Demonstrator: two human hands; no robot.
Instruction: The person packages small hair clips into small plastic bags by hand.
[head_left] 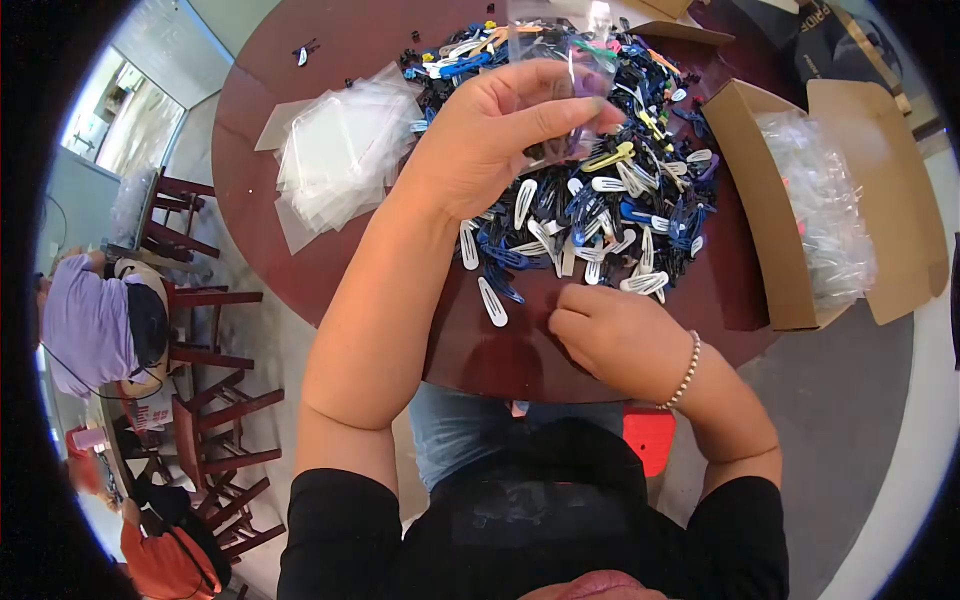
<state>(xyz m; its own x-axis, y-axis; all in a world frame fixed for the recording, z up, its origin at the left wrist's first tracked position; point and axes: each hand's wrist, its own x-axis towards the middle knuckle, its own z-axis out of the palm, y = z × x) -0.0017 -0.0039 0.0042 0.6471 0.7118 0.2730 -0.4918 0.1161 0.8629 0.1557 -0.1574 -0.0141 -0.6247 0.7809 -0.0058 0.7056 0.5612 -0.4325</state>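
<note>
My left hand (pixel 500 125) is raised over the pile, its fingers closed on a clear plastic bag (pixel 545 35) with some dark content showing through. Below it spreads a heap of snap hair clips (pixel 600 215), mostly white, dark blue and black, with a few yellow ones. My right hand (pixel 625 335) rests by the near edge of the table, fingers curled in; whether anything is inside them is hidden. A white hair clip (pixel 492 302) lies on the near fringe of the heap, to the left of my right hand.
A stack of clear flat bags (pixel 340 150) lies left of the heap on the round dark-red table (pixel 265 200). To the right stands an open cardboard box (pixel 760 220) holding filled clear bags (pixel 825 215). Two people sit at far left among wooden stools (pixel 215 420).
</note>
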